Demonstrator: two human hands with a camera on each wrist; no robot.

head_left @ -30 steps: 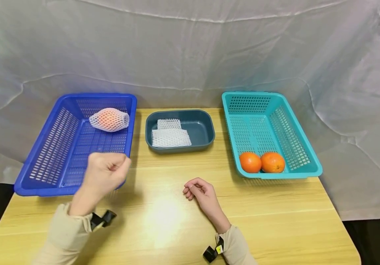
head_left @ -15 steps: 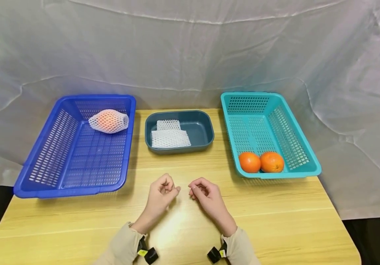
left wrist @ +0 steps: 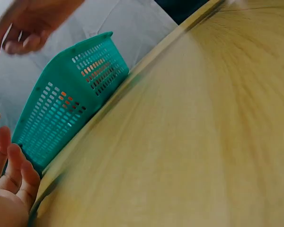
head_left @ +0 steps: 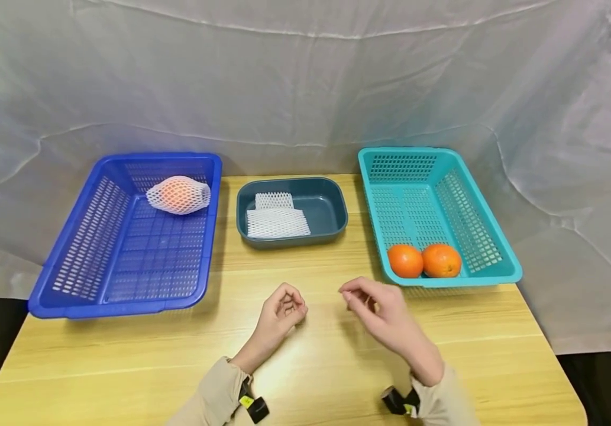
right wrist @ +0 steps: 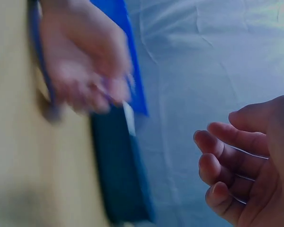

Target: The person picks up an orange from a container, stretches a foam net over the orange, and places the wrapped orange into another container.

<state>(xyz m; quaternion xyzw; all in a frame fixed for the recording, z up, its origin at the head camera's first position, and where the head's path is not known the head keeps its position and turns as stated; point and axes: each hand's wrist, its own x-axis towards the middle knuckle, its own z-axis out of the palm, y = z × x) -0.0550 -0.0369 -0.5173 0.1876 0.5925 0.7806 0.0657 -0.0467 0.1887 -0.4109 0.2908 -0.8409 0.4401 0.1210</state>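
A pale grey cloth (head_left: pixel 305 77) with creases spans the upper half of the head view, behind a light wood-grain table (head_left: pixel 305 378) that fills the lower half; a bright patch of reflected light lies at bottom centre.

Just below the middle, the left hand (head_left: pixel 278 313) is over the table with its fingers loosely curled and the thumb close to the forefinger, the palm holding nothing. To its right, the right hand (head_left: pixel 385 310) is above the wood, its fingers half bent and a narrow gap between thumb and forefinger; it too is unladen. The right wrist view shows those fingers slack and slightly spread. Beige sleeves (head_left: pixel 212 390) run off the bottom edge.

Nearest the right hand, at centre right, two oranges (head_left: pixel 442 260) sit side by side against the near wall of a turquoise basket (head_left: pixel 454 282). Upper centre, a dark tray (head_left: pixel 327 213) holds white foam nets (head_left: pixel 277 223) on its left side. At left, a blue basket (head_left: pixel 156 236) has a netted fruit (head_left: pixel 179 195) in its upper right corner.

Strips of wood separate the tray from each basket, and a wider one lies between the tray and both hands. The table's side edges slant outward toward the lower corners, with darkness beyond.
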